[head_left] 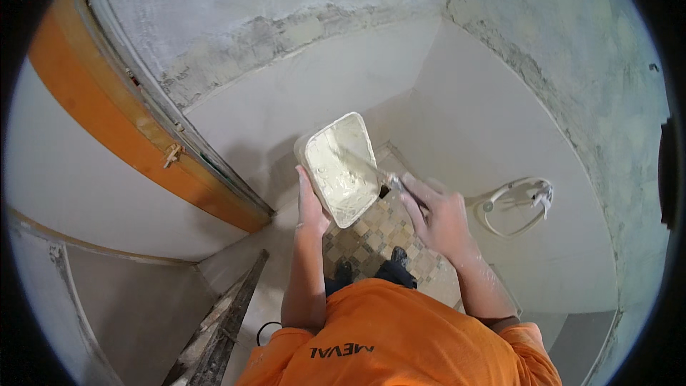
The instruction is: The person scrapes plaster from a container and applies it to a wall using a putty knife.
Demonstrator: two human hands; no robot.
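Note:
My left hand (312,205) grips a white rectangular plastic tub (300,149) along its left side, thumb up against the outer wall. The tub is tilted, its mouth facing me. Cream-coloured putty (343,179) coats the bottom and inner walls. My right hand (443,219), dusted with white, is closed round the handle of a putty knife (374,169). The knife's blade reaches over the tub's right rim into the putty, and its far end is hard to make out. Most of the handle is hidden by my fingers.
A door frame with an orange edge (136,129) stands at the left. Below it leans a stained plank (221,329). On the right wall hangs a looped pale hose (493,225). Mosaic tiles (361,239) cover the floor by my shoes. Rough plaster borders the smooth wall panels.

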